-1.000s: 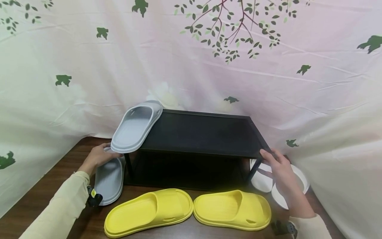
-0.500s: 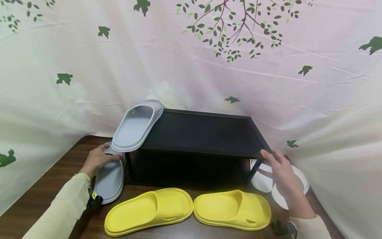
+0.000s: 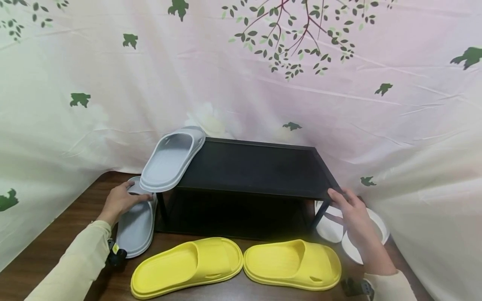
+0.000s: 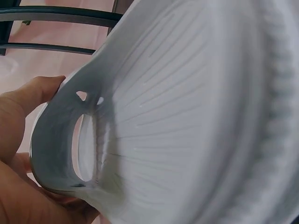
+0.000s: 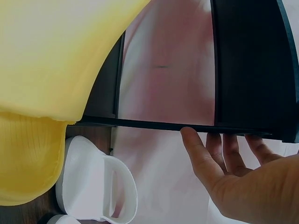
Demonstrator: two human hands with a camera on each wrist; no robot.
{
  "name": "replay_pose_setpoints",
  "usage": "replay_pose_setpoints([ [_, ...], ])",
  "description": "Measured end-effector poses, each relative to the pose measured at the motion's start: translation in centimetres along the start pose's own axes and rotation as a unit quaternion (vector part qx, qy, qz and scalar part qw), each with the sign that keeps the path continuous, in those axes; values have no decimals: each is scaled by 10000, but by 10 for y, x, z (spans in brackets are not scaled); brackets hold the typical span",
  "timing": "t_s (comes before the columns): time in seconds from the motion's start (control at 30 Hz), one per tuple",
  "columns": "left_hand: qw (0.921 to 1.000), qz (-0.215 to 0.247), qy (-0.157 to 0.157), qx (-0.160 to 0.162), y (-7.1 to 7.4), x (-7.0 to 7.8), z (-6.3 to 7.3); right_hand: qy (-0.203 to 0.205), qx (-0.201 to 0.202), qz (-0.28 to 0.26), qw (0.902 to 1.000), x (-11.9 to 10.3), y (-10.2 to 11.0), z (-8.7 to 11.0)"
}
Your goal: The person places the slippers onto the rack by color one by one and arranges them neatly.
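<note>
My left hand holds a grey slipper by its strap, at the left side of the black shoe rack. In the left wrist view, the thumb and fingers lie on opposite sides of the strap. A matching grey slipper sits on the rack's top at its left end. My right hand touches the rack's front right corner. The right wrist view shows its fingertips against the rack's edge, the fingers mostly straight.
Two yellow slippers, one on the left and one on the right, lie in front of the rack on the brown wooden surface. White slippers stand at its right side, partly behind my right hand. A patterned cloth hangs behind.
My left hand has shifted slightly left and towards me, with the grey slipper's strap now more visible beneath it. That slipper has moved slightly left. The right hand stays at the rack corner.
</note>
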State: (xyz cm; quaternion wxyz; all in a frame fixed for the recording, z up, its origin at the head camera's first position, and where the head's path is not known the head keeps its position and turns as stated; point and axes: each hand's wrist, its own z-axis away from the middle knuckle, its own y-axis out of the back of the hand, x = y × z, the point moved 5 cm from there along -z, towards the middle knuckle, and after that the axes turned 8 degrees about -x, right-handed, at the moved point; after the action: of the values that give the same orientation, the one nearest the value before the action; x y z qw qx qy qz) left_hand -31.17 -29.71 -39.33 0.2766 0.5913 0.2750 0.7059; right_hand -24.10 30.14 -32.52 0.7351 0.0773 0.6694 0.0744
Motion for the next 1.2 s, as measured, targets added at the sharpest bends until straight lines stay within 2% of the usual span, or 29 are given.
replay_pose_setpoints([
  [0.33,9978,-182,-329,550,10,3,1,1,0,-115,9999,-1,-1,-1],
  [0.57,9930,-300,-497,1027,22,7,3,19,1,-140,9999,0,-2,0],
  [0.9,9899,-388,-562,1240,39,12,9,28,14,-57,10000,-1,-1,0],
  [1.07,9861,-558,-900,1281,47,18,13,82,6,20,10000,-2,-1,2],
  [1.2,9795,-767,-1274,1362,54,28,16,74,-4,-5,10000,-2,-1,2],
])
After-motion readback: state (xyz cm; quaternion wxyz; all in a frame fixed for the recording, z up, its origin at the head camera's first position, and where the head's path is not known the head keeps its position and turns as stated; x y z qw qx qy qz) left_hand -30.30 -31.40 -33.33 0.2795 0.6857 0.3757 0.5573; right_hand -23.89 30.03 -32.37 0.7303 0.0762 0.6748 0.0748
